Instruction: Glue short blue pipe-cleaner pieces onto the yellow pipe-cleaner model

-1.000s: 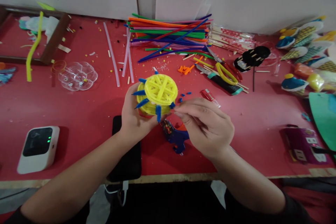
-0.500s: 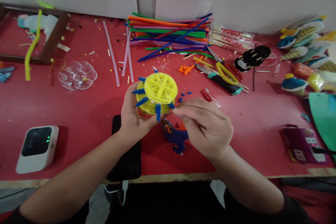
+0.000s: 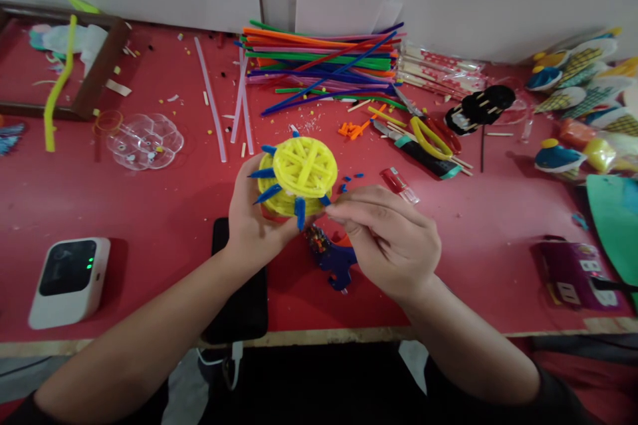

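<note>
A yellow wheel model (image 3: 306, 167) made of pipe cleaners, two spoked discs with short blue pieces sticking out between them, is held above the table. My left hand (image 3: 254, 212) wraps round its left side and underside. At its lower right edge, my right hand (image 3: 393, 232) pinches the end of a short blue pipe cleaner piece (image 3: 325, 201) that sits at the rim. Beneath the hands lies a blue and orange glue gun (image 3: 333, 262), partly hidden by my right hand. Small blue cuttings (image 3: 345, 186) are scattered just behind.
Coloured pipe cleaners (image 3: 323, 66) lie along the back wall. Pliers (image 3: 438, 129) and a utility knife (image 3: 423, 156) rest behind my right hand. A black phone (image 3: 239, 312), a white device (image 3: 70, 282) and a clear flower-shaped tray (image 3: 149, 141) are at left; a purple power block (image 3: 573, 275) is at right.
Hardly anything differs. Both hands keep their hold on the wheel model and the blue piece; the camera view has shifted very slightly.
</note>
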{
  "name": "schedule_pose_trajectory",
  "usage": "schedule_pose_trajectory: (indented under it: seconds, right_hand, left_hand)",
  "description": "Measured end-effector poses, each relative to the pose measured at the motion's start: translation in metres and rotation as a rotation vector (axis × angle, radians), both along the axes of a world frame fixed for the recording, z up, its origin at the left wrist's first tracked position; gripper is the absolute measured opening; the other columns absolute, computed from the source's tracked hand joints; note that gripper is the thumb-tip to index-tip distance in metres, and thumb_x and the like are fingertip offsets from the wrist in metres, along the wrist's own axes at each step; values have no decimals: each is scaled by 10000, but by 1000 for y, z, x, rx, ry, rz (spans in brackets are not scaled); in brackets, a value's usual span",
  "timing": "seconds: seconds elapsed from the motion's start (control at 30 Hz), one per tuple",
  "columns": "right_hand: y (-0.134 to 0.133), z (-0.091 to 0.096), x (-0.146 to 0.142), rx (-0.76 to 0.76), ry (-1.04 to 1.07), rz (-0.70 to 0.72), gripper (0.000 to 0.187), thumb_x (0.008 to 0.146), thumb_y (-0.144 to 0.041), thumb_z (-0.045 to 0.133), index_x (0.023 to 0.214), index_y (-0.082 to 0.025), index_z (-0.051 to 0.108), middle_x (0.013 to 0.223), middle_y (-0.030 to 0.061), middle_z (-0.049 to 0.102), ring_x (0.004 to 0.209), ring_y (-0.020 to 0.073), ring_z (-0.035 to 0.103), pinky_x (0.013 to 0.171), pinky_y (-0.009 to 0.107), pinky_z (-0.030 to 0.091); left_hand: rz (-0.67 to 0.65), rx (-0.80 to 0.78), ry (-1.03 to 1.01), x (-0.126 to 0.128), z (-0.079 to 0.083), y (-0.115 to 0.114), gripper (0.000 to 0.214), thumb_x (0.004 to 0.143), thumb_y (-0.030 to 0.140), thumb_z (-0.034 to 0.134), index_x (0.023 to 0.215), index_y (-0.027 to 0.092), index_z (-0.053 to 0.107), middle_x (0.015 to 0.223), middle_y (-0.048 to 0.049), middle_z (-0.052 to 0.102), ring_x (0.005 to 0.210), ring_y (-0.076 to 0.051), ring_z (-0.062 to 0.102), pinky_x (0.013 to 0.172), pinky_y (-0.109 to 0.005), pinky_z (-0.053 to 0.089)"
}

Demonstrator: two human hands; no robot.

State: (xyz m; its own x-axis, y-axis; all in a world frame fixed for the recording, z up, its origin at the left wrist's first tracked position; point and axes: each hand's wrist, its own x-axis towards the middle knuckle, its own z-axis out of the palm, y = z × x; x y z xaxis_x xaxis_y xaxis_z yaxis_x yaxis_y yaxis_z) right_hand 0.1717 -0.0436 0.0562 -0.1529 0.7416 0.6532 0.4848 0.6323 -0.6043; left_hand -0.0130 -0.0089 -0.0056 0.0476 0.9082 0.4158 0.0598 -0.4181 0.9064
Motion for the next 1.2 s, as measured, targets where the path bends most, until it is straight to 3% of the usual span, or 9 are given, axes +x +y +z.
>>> schedule_pose_trajectory:
  seconds: [0.5, 1.2]
  right_hand:
    - [0, -1, 2, 77, -62, -25, 295, 917, -50, 664, 1125, -241, 747, 914, 22, 778, 812, 150, 741, 746, 293, 647]
    - [-1, 0, 0, 37, -34, -48, 245, 914, -75, 681, 1072, -246, 758, 886, 12, 780, 800, 155, 751, 742, 280, 650]
  left_hand:
    - [11, 0, -17, 2, 0, -2, 863, 602, 359, 984, 1309, 285, 495, 1298, -111, 650, 1197, -316, 678, 1024, -527, 596]
    - [12, 3, -18, 5, 6, -2, 856, 580, 374, 992, 1276, 274, 503, 1281, -108, 661, 1193, -323, 687, 998, -523, 615]
